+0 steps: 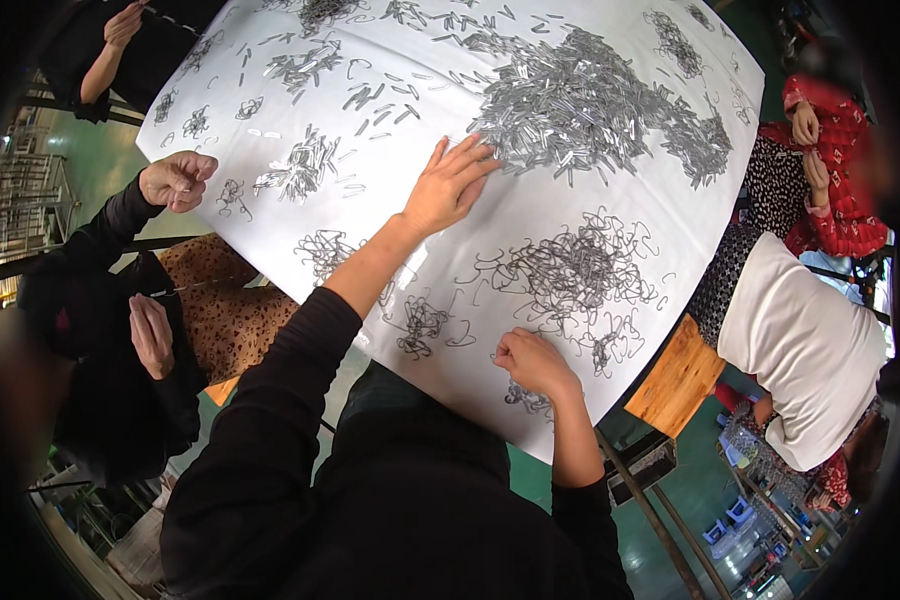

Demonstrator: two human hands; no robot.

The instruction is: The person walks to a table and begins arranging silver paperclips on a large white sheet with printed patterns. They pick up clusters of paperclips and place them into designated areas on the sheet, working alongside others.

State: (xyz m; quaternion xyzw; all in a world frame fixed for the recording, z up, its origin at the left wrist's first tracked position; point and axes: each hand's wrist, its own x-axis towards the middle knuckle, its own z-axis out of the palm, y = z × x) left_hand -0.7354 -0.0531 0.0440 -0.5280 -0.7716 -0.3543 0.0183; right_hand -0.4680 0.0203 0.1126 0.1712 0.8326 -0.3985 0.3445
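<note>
Grey pile [570,105] beside left hand [444,192], fingers [480,171] splayed

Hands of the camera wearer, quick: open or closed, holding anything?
Left hand: open, fingertips at the edge of the grey metal pile.
Right hand: curled closed; whether it holds anything cannot be told.

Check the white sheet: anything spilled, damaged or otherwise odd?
Nothing clearly stands out. Loose grey strips lie scattered left of the big pile on the white sheet; they're too small to check for damage.
</note>
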